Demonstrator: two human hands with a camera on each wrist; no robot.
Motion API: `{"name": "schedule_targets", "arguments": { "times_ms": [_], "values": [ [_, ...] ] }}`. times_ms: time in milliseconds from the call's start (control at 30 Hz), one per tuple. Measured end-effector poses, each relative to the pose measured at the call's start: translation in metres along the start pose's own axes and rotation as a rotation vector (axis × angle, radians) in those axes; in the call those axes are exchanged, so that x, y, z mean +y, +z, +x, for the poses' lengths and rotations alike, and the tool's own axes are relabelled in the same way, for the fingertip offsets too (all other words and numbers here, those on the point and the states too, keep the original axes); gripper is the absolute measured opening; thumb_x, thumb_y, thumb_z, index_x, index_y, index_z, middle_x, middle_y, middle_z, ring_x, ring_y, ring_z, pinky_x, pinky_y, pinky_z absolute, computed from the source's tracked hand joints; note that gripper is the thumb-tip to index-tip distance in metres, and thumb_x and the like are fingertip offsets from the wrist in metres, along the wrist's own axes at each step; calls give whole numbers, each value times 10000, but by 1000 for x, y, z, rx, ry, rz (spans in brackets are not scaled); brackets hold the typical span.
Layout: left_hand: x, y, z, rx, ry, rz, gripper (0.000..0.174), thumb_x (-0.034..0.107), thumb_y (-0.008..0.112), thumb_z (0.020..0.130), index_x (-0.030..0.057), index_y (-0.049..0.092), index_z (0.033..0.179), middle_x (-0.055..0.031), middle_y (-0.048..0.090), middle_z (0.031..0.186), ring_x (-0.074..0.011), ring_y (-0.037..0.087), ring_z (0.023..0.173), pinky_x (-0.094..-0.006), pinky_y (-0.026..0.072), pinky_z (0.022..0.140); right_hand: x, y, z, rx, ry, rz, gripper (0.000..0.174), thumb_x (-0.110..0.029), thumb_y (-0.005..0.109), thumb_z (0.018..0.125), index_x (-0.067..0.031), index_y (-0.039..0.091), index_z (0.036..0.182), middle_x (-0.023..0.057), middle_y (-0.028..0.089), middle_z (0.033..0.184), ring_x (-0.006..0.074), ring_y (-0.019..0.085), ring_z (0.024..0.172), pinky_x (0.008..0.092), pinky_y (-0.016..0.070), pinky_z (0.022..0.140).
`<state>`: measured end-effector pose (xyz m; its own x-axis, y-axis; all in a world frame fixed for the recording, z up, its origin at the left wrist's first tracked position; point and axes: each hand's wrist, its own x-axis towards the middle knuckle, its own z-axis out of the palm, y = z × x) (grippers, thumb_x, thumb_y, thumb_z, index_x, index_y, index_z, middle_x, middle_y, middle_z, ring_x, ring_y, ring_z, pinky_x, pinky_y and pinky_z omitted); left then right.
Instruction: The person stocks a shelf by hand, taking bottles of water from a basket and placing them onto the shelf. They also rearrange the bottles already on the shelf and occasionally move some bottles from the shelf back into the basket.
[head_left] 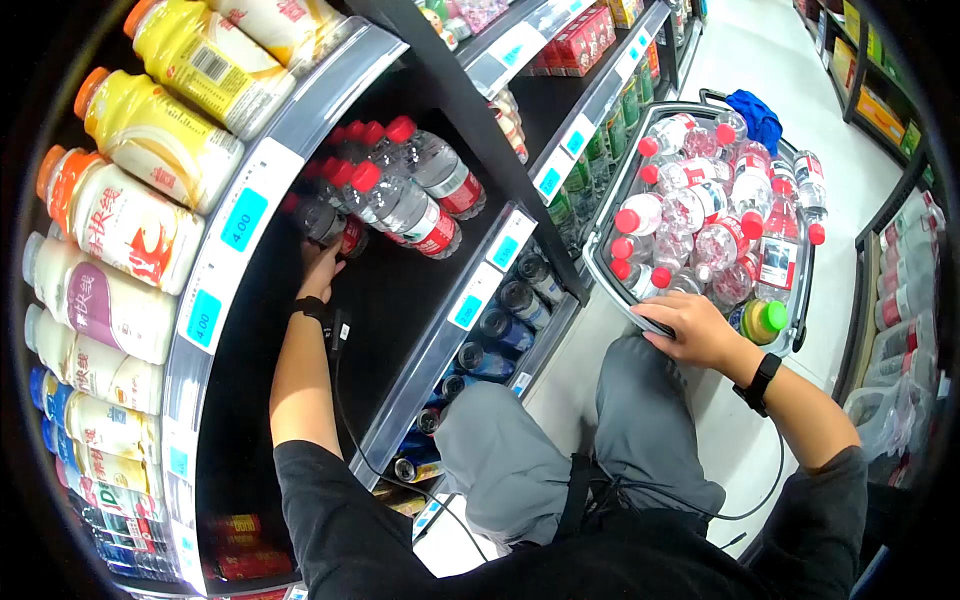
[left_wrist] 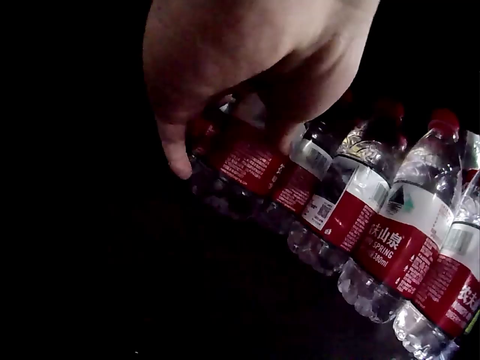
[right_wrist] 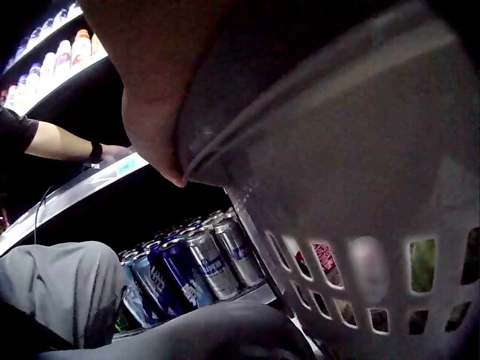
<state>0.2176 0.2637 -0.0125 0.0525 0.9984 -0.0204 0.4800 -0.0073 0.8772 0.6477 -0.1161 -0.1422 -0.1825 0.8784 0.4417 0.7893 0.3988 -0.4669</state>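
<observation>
My left hand (head_left: pixel 320 272) reaches into the dark shelf, its fingers curled round a red-labelled water bottle (left_wrist: pixel 244 163) at the end of a row. In the left wrist view, the thumb and a finger (left_wrist: pixel 177 154) lie on either side of that bottle; its upper part is hidden under the palm. More clear water bottles (head_left: pixel 432 222) with red caps stand close beside it. My right hand (head_left: pixel 692 330) grips the near rim of a shopping basket (head_left: pixel 598 262). Bottles with red caps (head_left: pixel 690 210) fill the basket, with a green-capped bottle (head_left: pixel 765 320) at the near corner.
Milk-drink bottles (head_left: pixel 130 225) line the curved upper shelf at left. Cans (right_wrist: pixel 187 270) stand on a lower shelf, under a price-tag edge (head_left: pixel 480 285). A dark shelf post (head_left: pixel 480 120) rises between bays. A cable (head_left: pixel 345 400) trails from the left wrist.
</observation>
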Motion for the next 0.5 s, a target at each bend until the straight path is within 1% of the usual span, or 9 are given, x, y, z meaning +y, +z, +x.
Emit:
{"name": "schedule_targets", "arguments": {
  "times_ms": [67, 100, 167, 233, 300, 333, 367, 433, 500],
  "values": [
    [-11, -4, 11, 24, -43, -7, 667, 273, 664, 942, 160, 315, 1499, -30, 441, 1474, -181, 442, 1318, -425, 439, 1026, -1, 1, -2, -2, 13, 13, 391, -127, 725, 803, -96, 642, 1184, 90, 690, 1074, 302, 650, 927, 405, 536, 805],
    [-15, -10, 14, 7, -46, -2, 667, 273, 664, 942, 160, 315, 1499, -30, 441, 1474, -181, 442, 1318, -425, 439, 1026, 0, 2, -2, -14, 10, 27, 391, -130, 722, 807, -94, 639, 1188, 92, 687, 1088, 305, 650, 941, 409, 535, 813],
    [-27, -7, 20, 6, 1, -21, 534, 309, 640, 937, 152, 463, 1416, -10, 494, 1432, -174, 462, 1275, -411, 418, 995, 5, 5, -6, -40, 20, 23, 406, -136, 715, 814, -91, 631, 1209, 105, 679, 1127, 312, 650, 984, 414, 535, 837],
    [-9, 7, -5, -12, -26, -106, 423, 321, 603, 938, 142, 569, 1320, 4, 539, 1379, -167, 479, 1226, -390, 389, 974, 7, 8, -8, -17, 2, 21, 424, -133, 711, 812, -77, 628, 1223, 120, 674, 1142, 318, 648, 1009, 414, 539, 860],
    [7, 25, -32, 226, -63, -276, 383, 323, 588, 938, 124, 596, 1265, -3, 556, 1330, -171, 494, 1196, -369, 378, 977, 9, 8, -11, -2, -19, 34, 427, -147, 700, 809, -60, 628, 1221, 129, 672, 1140, 313, 648, 1017, 414, 539, 868],
    [11, 33, -54, 266, 44, -352, 415, 265, 612, 928, 85, 551, 1296, -44, 563, 1274, -194, 502, 1182, -386, 391, 979, 12, 13, -13, 68, -65, 21, 418, -147, 698, 808, -63, 630, 1212, 127, 673, 1127, 315, 647, 1015, 412, 540, 859],
    [17, 43, -81, 314, 151, -429, 459, 206, 637, 918, 46, 506, 1328, -85, 569, 1218, -216, 511, 1168, -402, 404, 981, 15, 15, -15, 57, -54, 26, 401, -154, 688, 818, -66, 630, 1204, 123, 674, 1126, 315, 644, 1019, 412, 537, 857],
    [40, 83, -149, 327, 421, -334, 355, 96, 577, 955, 32, 509, 1297, -96, 561, 1193, -189, 533, 1110, -351, 438, 958, 11, 13, -13, 9, -1, 51, 391, -165, 680, 827, -69, 629, 1203, 120, 674, 1129, 317, 637, 1032, 413, 530, 869],
    [54, 116, -200, 118, 565, -287, 310, 6, 539, 960, 30, 512, 1268, -88, 553, 1175, -169, 536, 1078, -316, 456, 949, 14, 17, -14, 8, 12, 50, 390, -171, 675, 833, -71, 629, 1206, 121, 674, 1134, 317, 633, 1040, 414, 526, 876]
  ]
}}
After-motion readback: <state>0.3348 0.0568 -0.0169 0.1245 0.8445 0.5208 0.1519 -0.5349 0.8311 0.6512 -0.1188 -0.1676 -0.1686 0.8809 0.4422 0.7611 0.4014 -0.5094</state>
